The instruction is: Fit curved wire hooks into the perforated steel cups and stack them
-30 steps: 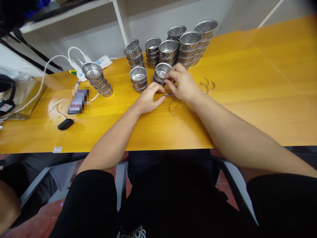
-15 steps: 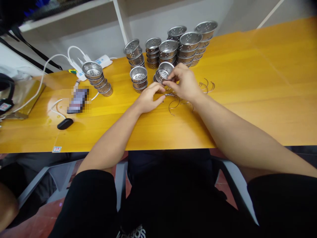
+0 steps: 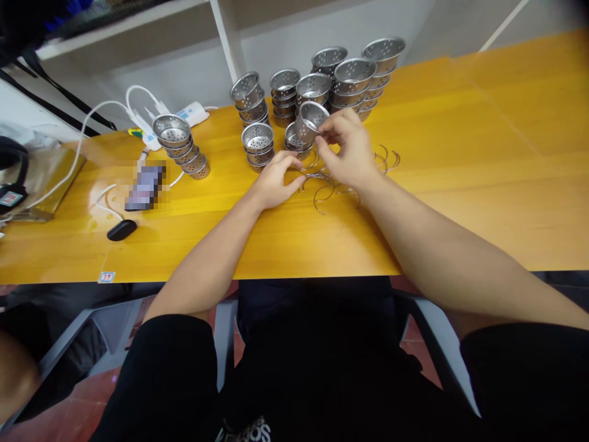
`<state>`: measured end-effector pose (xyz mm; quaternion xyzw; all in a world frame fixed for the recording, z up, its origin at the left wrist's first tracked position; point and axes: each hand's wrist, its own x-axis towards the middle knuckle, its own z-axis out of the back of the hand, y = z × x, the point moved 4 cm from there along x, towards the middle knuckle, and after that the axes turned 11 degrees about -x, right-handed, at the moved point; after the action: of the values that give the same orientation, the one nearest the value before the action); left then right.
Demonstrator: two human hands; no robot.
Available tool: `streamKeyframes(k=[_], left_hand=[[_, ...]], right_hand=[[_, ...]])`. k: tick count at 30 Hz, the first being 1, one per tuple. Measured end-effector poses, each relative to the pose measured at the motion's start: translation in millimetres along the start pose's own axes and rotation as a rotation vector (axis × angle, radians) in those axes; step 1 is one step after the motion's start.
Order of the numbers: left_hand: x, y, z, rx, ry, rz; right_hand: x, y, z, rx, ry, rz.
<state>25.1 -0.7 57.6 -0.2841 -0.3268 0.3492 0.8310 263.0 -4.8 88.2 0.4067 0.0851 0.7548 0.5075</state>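
As you sit with both forearms stretched over the yellow desk, a small numbered label shows at its near edge, to your left. Beyond it, also on your left, lie a black oval object and a phone with a blurred screen. Your left hand is low over the desk, thumb and fingers parted in a loose gap, with nothing gripped; whether its fingertips touch the thin curved wires beside them, you cannot tell. Those wires lie loosely tangled between and beneath your hands, some reaching out past the right one. Your right hand is closed narrow, thumb and fingers pinching the side of a perforated metal cup. You hold that cup tilted, over the right side of a short stack of similar cups; contact between them is unclear. Left of the short stack stands another small stack, and farther left a leaning stack. Behind your hands, taller stacks of these cups stand in a cluster, before the white shelf unit.
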Motion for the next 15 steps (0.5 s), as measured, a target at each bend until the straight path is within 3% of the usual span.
streamKeyframes(k=[5,9,15], left_hand=[[2.2,2.1,4.6,0.032,-0.042,0.118],[2.7,6.5,5.5,-0.05,-0.116,0.102],[2.0,35.2,-11.0,-0.202,-0.146,0.026]], right_hand=[[-1.4,0.6,2.4,0.025,-0.056,0.042],[-2.9,1.0,-0.7,0.033,-0.032,0.056],[-10.2,13.0,1.3,0.031,0.054,0.079]])
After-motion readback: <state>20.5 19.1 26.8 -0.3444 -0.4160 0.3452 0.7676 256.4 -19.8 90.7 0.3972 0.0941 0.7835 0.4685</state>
